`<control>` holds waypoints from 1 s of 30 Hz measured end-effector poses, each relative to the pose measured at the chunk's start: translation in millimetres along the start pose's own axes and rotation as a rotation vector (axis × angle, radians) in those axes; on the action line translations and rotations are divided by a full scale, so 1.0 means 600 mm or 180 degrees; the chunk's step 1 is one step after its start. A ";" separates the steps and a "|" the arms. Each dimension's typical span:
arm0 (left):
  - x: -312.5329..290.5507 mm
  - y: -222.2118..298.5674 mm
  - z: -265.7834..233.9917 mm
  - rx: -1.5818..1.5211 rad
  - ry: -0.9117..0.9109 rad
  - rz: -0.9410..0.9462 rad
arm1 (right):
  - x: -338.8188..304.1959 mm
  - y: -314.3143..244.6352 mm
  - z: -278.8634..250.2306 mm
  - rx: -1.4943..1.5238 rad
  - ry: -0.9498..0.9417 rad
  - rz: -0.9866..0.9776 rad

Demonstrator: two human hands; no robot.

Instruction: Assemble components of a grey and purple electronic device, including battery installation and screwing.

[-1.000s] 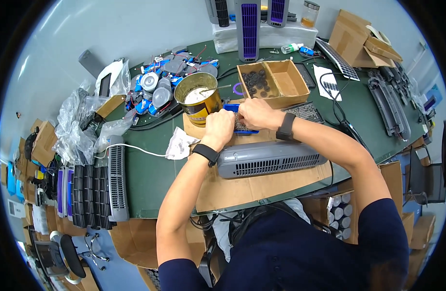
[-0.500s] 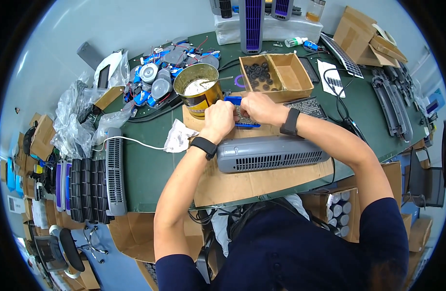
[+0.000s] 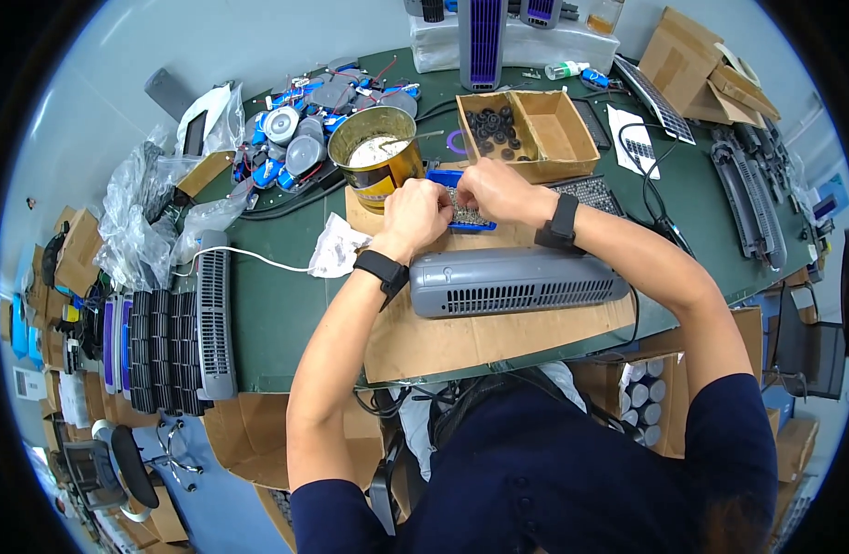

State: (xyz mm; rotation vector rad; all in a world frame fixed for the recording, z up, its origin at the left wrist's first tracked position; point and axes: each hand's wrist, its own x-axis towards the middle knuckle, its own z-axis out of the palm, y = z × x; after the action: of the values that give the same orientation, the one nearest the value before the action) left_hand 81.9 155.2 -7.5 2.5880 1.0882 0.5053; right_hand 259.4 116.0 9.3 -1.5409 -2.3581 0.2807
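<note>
Both my hands meet over a small blue tray [image 3: 484,225] filled with tiny metal pieces, probably screws. My left hand [image 3: 418,214] is closed at the tray's left side, its fingertips curled out of sight. From the right, my right hand [image 3: 500,192] reaches in with fingers pinched together above the metal pieces. Whatever either hand holds is too small or hidden to name. Just nearer than the tray lies a long grey slotted housing [image 3: 521,283] on a cardboard sheet [image 3: 498,338]; neither hand touches it.
A tin can [image 3: 376,152] of white paste with a stick stands beside my left hand. Behind my right hand is a divided cardboard box [image 3: 559,129] with black round parts. Blue-and-grey motors [image 3: 304,152] pile at the back left. Black and grey slatted parts [image 3: 166,351] line the left edge.
My right hand has shifted slightly and its fingers have drawn back, so more of the blue tray shows. My left hand stays close beside it. The whole view has shifted a little.
</note>
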 end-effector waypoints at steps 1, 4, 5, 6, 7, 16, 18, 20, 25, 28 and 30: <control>-0.001 -0.003 -0.003 -0.0135 -0.0047 -0.0103 | 0.002 -0.003 0.001 0.0014 -0.0010 -0.0005; -0.013 -0.015 -0.024 -0.0419 0.0105 -0.0171 | 0.003 -0.011 -0.001 -0.0026 0.0068 -0.0169; -0.014 -0.016 -0.036 -0.0596 0.0137 -0.0221 | 0.002 -0.010 -0.001 -0.0017 0.0068 -0.0162; -0.025 -0.013 -0.051 -0.0851 0.0364 -0.0087 | 0.001 -0.008 0.002 -0.0122 -0.0044 -0.0069; -0.039 -0.011 -0.067 -0.0836 0.0521 -0.0062 | 0.001 -0.007 0.004 -0.0223 -0.0158 0.0016; -0.247 0.027 -0.098 -0.3014 0.0495 -0.1661 | 0.003 0.003 0.014 -0.0459 -0.0182 -0.0051; -0.281 0.043 -0.079 -0.3389 0.0536 -0.1803 | 0.003 -0.010 0.001 -0.0271 -0.0321 0.0053; -0.298 0.069 -0.062 -0.3469 0.0611 -0.1890 | 0.003 -0.012 -0.004 -0.0091 -0.0224 0.0005; -0.319 0.086 -0.004 -0.3887 0.1064 -0.2075 | 0.009 -0.065 -0.027 0.1647 -0.0788 0.0207; -0.312 0.103 0.011 -0.4314 0.1294 -0.2304 | 0.010 -0.071 -0.028 0.2308 -0.1375 0.0612; -0.310 0.108 0.017 -0.4294 0.1317 -0.2297 | 0.011 -0.076 -0.029 0.2355 -0.1562 0.0730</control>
State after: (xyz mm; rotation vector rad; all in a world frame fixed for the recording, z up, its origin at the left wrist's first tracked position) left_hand 5.1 -25.2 -29.8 0.8880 1.0907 1.0802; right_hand 224.1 103.4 41.3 -1.4419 -1.9818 1.5333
